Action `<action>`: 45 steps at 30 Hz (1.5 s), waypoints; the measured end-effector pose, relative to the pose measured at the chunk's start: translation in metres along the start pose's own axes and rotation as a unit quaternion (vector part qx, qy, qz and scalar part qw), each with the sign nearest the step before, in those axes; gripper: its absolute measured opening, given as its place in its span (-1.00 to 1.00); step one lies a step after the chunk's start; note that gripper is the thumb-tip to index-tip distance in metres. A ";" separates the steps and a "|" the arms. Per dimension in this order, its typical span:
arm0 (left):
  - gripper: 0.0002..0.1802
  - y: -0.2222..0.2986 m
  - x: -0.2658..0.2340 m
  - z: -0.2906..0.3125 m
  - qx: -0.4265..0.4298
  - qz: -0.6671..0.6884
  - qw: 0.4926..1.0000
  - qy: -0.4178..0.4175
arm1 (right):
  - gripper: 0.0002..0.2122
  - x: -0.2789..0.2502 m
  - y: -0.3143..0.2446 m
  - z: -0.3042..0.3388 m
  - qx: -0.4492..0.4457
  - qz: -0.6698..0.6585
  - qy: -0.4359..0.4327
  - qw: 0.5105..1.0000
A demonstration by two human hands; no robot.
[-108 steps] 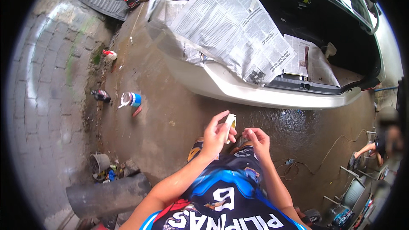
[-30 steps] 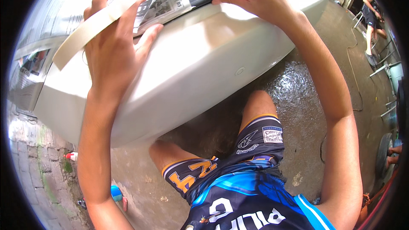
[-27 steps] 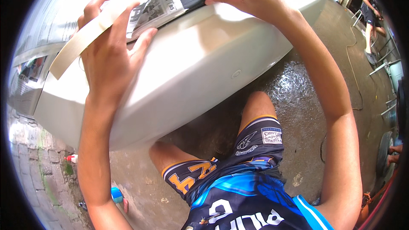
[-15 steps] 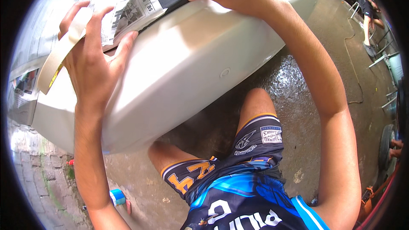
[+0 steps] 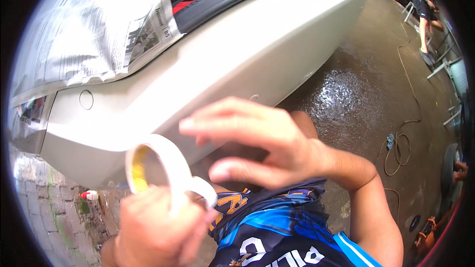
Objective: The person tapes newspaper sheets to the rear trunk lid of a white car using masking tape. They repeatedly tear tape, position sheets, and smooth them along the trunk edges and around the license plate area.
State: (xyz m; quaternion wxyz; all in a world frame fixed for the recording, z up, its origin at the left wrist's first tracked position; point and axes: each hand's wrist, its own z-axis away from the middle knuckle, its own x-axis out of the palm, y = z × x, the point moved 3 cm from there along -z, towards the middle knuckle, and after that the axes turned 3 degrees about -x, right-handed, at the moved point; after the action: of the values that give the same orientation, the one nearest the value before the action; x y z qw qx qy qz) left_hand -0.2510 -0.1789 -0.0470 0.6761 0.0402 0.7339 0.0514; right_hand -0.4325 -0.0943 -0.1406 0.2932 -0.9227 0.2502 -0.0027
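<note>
Below bumper (image 5: 277, 54), tape roll (image 5: 163, 173) edge-on, upright.

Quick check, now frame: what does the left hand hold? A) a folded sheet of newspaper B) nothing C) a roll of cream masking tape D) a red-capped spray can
C: the left hand grips a roll of cream masking tape in front of the silver car bumper, while the right hand hovers open beside it and the newspaper sheet stays taped on the car.
</note>
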 end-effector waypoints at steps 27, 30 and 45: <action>-0.82 -0.030 0.027 0.025 0.001 0.088 0.995 0.048 | -0.75 0.030 -0.014 -0.030 0.081 0.041 -0.082 0.992; -0.84 -0.032 0.029 0.028 0.009 0.095 0.995 0.035 | -0.74 0.030 -0.010 -0.026 0.087 0.033 -0.078 0.993; -0.15 -0.041 0.018 0.049 -0.150 0.300 0.942 -0.037 | -0.82 0.024 -0.002 -0.015 0.142 0.055 -0.055 0.987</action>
State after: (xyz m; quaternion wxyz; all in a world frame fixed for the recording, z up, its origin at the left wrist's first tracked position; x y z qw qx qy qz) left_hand -0.2031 -0.2162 -0.0739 0.6545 0.1584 0.6461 0.3593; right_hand -0.4124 -0.1123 -0.1305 0.4344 -0.8552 0.2812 0.0289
